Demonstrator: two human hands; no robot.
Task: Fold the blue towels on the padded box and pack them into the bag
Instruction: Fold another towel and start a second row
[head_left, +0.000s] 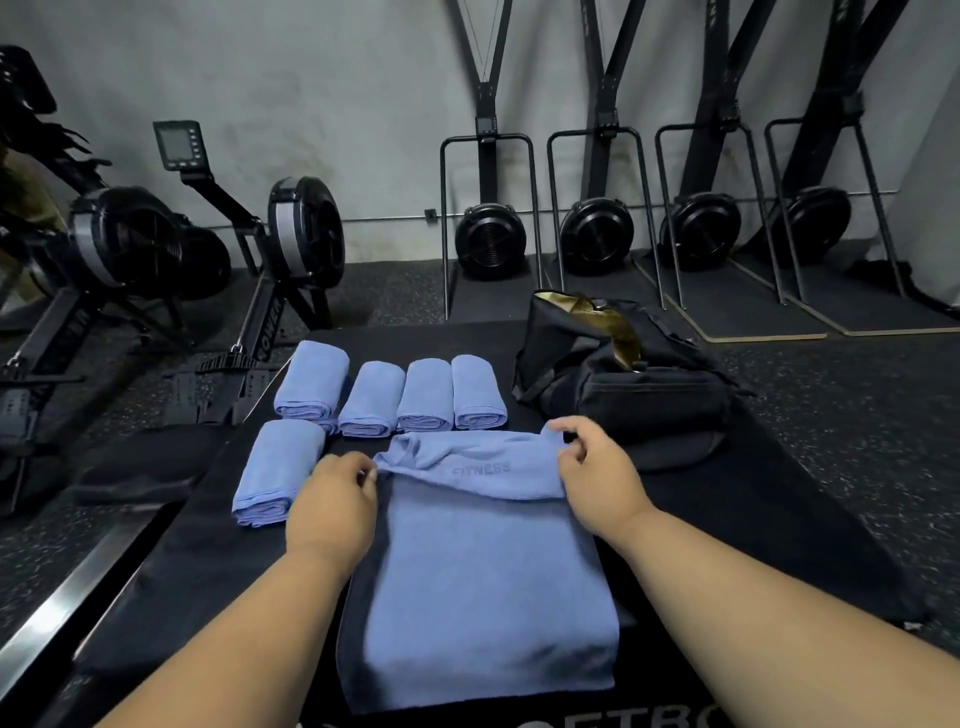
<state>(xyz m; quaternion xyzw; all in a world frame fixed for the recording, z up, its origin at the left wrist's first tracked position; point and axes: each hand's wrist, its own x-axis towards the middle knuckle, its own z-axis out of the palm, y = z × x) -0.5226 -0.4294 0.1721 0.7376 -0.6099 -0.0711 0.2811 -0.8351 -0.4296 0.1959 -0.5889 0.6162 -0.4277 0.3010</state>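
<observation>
A blue towel (478, 582) lies lengthwise on the black padded box (727, 519), its far end turned back toward me with the word FITNESS showing. My left hand (332, 504) pinches the left corner of that turned end. My right hand (592, 467) pinches its right corner. Several folded blue towels (426, 395) sit in a row behind it, and one more folded towel (278, 473) lies at the left. The black bag (623, 379) stands open at the far right of the box, gold lining showing.
Rowing machines (218, 270) stand on the floor to the left, one rail running close along the box's left edge. Ski machines (491, 239) line the back wall. Speckled rubber floor (857, 426) lies to the right of the box.
</observation>
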